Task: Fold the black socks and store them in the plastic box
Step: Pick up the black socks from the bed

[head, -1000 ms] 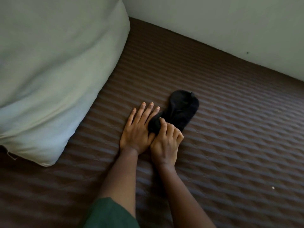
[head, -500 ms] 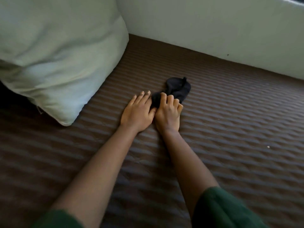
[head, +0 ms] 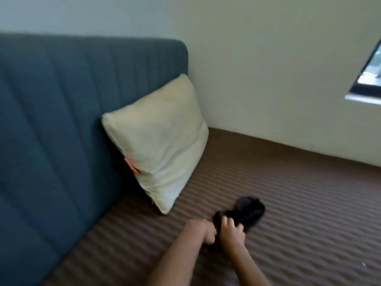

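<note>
Both grips sit at the near end of the black socks (head: pixel 250 210), which lie on the brown quilted bed (head: pixel 309 203), just right of the cream pillow (head: pixel 160 145) and its lower corner, well short of the far wall (head: pixel 268 79). The right grip (head: pixel 233 232) has its fingers curled over the socks' near edge and pinches the fabric. The left grip (head: pixel 201 231) is balled up, touching the right one, but blur hides whether it holds any cloth.

The folding looks to be in hand and not yet finished. The next move likely calls for carrying the near end over toward the far end, keeping the layers lined up, then pressing the bundle flat. No plastic box is in view, so it would need finding before storing.

The socks read as a soft, limp, dark mass, rounded and slightly humped at the far end. Whether it is one sock or a stacked pair cannot be told.
</note>
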The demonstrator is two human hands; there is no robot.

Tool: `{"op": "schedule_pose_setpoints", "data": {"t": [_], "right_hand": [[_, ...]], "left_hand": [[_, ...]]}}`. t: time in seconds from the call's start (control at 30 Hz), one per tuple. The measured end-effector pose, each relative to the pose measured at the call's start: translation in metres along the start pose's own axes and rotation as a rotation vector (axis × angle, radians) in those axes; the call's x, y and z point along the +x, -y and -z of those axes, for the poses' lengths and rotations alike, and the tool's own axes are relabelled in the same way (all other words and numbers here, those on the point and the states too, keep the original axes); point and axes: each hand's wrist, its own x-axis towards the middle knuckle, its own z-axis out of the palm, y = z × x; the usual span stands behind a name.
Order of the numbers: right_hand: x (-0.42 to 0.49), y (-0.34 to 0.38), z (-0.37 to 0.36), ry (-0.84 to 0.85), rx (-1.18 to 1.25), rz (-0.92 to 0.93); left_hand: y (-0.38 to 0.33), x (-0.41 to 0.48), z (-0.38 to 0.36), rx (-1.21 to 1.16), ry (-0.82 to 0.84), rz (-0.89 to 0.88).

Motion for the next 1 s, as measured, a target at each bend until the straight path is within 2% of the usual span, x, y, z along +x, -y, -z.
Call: {"op": "schedule_pose_setpoints", "data": {"t": [0.03,0.07,0.2,0.23,0.27,0.33,0.37,0.43,0.53,0.6,0.67,0.73,0.83,0.9,1.0], "right_hand": [[-0.003,-0.002,0.004,0.037,0.004,0.017],[-0.003,-0.001,0.011,0.077,0.034,0.023],[0.001,0.008,0.039,0.238,0.212,-0.047],[0.002,0.012,0.043,0.241,0.242,-0.039],[0.001,0.016,0.046,0.213,0.236,-0.017],[-0.014,0.046,0.077,0.197,0.275,0.004],[-0.024,0.066,0.1,0.155,0.327,0.036],[-0.045,0.117,0.15,0.016,0.486,0.141],[-0.073,0.211,0.235,-0.263,0.918,0.188],[-0.097,0.274,0.292,-0.362,1.163,0.263],[-0.128,0.332,0.341,-0.439,1.327,0.428],[-0.154,0.382,0.36,-0.458,1.315,0.642],[-0.17,0.431,0.348,-0.333,1.052,0.866],[-0.162,0.446,0.331,-0.278,0.923,0.914],[-0.142,0.445,0.318,-0.341,0.98,0.879]], "left_hand": [[0.013,-0.026,0.011,0.084,-0.059,0.029],[0.032,-0.057,0.026,0.152,-0.191,0.067],[0.13,-0.219,0.102,0.223,-1.044,0.38],[0.157,-0.26,0.119,0.313,-1.172,0.496],[0.181,-0.294,0.131,0.373,-1.207,0.639],[0.218,-0.352,0.142,0.304,-1.066,0.869],[0.228,-0.369,0.142,0.239,-0.977,0.897],[0.236,-0.382,0.144,0.149,-0.846,0.829],[0.245,-0.392,0.155,0.05,-0.735,0.656],[0.254,-0.404,0.159,-0.031,-0.709,0.531],[0.26,-0.409,0.155,-0.042,-0.75,0.473],[0.261,-0.406,0.149,-0.024,-0.81,0.493],[0.262,-0.399,0.148,-0.046,-0.833,0.53],[0.267,-0.397,0.147,-0.096,-0.863,0.535],[0.27,-0.391,0.145,-0.088,-0.902,0.493]]}}
